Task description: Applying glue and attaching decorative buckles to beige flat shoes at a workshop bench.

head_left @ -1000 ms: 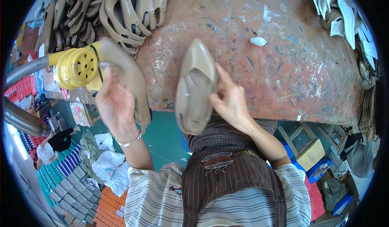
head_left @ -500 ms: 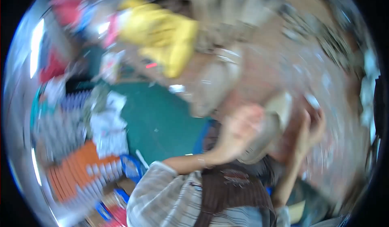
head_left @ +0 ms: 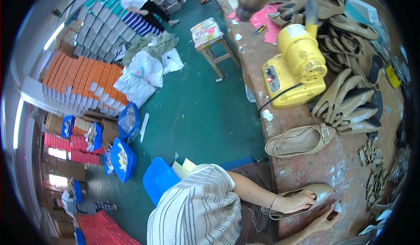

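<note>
Both hands on one beige shoe (head_left: 313,192) at 5 o'clock: left hand (head_left: 297,201) grips it, right hand (head_left: 326,218) supports underneath. Finished shoe (head_left: 299,141) lies on tabletop (head_left: 319,168).

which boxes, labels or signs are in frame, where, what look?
Orange boxes: stacked rows, floor left.
Red boxes: stack, lower left.
Pale boxes: striped rows, upper left.
Blue bins: floor, open.
Pink sheets: bench top.
White tag: by right hand.
</note>
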Available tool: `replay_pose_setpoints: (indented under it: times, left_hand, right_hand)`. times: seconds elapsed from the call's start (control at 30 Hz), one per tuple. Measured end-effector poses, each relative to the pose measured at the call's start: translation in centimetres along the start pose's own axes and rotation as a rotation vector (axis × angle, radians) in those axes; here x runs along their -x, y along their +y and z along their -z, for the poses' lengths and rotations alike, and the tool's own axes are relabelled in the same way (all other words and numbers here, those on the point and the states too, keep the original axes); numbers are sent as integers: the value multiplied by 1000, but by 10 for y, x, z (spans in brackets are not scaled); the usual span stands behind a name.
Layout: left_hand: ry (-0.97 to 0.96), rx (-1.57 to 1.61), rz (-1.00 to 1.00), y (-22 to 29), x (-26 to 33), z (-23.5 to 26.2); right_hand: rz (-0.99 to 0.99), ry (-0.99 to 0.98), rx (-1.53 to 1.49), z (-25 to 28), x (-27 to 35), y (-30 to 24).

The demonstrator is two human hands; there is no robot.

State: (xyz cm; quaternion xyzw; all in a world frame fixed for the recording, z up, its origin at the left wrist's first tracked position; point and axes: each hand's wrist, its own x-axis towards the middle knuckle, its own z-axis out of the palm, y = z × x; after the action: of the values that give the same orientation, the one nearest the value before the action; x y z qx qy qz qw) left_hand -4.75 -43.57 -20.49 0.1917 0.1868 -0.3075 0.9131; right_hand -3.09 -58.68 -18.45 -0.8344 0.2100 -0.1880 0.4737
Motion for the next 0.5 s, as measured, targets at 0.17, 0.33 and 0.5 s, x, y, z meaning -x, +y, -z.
replay_pose_setpoints:
  times: [0.17,0.33,0.5]
  left_hand:
    - [38,123,-53,10,25,-29]
    - [-54,152,-12,21,32,-4]
    - [-90,244,9,42,59,0]
  right_hand:
    - [43,51,50,15,2,13]
    - [-129,4,-222,2,21,-30]
    - [-18,-78,-174,9,47,-45]
